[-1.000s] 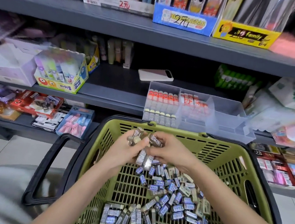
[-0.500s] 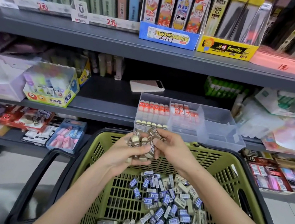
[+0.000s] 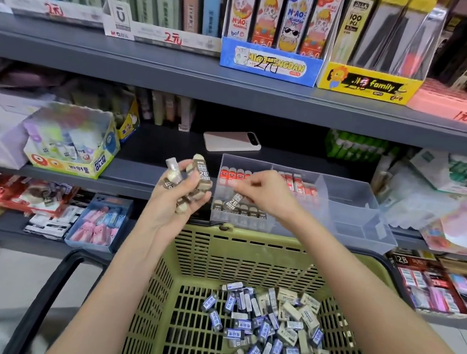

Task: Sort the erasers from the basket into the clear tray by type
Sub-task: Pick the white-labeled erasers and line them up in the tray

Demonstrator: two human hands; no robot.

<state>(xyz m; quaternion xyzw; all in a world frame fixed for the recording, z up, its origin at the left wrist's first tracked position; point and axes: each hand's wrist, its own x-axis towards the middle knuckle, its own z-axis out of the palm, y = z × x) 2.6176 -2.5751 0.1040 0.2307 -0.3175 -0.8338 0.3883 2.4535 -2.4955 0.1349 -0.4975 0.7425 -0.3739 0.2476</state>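
Pale phone [image 3: 232, 142] flat on middle shelf [image 3: 158, 147]; glue-stick box [image 3: 71, 145] at left; blue box [image 3: 270, 63], yellow box [image 3: 368, 85] above.

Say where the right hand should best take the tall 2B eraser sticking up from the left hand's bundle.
Probably its pale top end, pinched from above and the right. The tall 2B eraser stands nearly upright, top clear of the left hand, which grips its lower part; the right hand lies that side.

Room above the clear tray [image 3: 364, 219], crowding at its left
The tray stood open-topped under the upper shelf [image 3: 234, 92], its right compartment free; rows of erasers [image 3: 235, 175] packed the left one, the phone [image 3: 231, 142] lay behind, and the basket [image 3: 248, 248] rim sat just before it.
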